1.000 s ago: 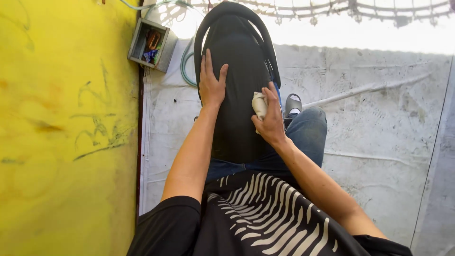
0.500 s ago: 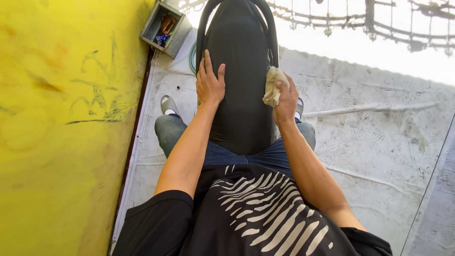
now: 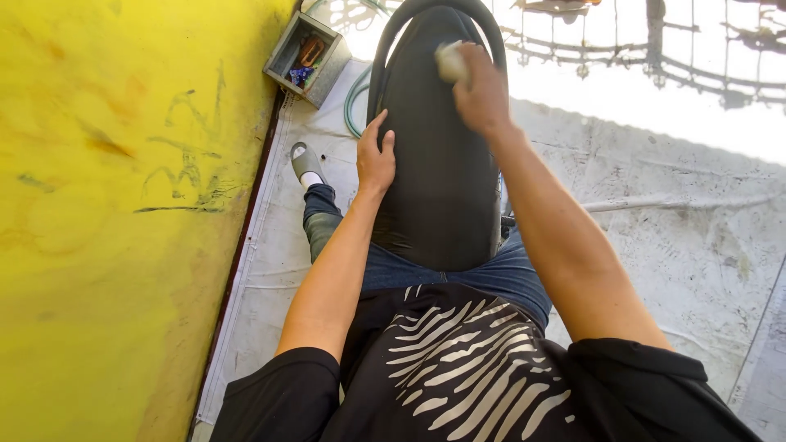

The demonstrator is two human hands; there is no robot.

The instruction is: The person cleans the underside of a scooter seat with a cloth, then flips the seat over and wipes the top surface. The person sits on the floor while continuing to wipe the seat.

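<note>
A long black motorcycle seat stands between my legs, its far end ringed by a black grab rail. My left hand lies flat on the seat's left edge, fingers together and pointing away from me. Far up the seat, my right hand is closed on a small pale cloth pressed against the black surface near the top. I wear a black shirt with white stripes and blue jeans.
A yellow wall runs down the left side. A grey metal box with small items sits by the wall's foot, next to a green hose. A white tarp covers the ground; my grey shoe rests on it.
My right hand with the cloth has slid from the seat's right side up to its far end. My left hand has stayed on the left edge.
</note>
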